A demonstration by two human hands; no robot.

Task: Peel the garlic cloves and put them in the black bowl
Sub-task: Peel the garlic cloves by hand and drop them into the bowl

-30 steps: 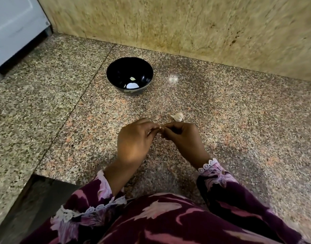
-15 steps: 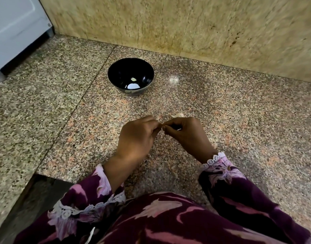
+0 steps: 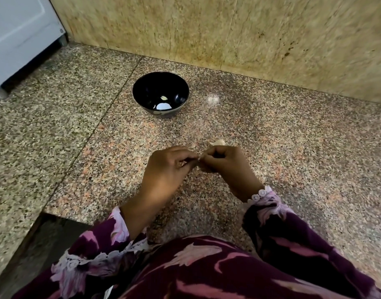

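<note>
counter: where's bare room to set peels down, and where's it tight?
Bare granite right of the black bowl up to the wall, and left of the seam toward the white appliance. Tight between the bowl and both hands, left hand, right hand: garlic pieces lie there.

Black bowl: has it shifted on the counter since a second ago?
No. The black bowl sits just right of the counter seam and equally short of the wall, as before; its small drift in frame matches the camera's movement.
</note>
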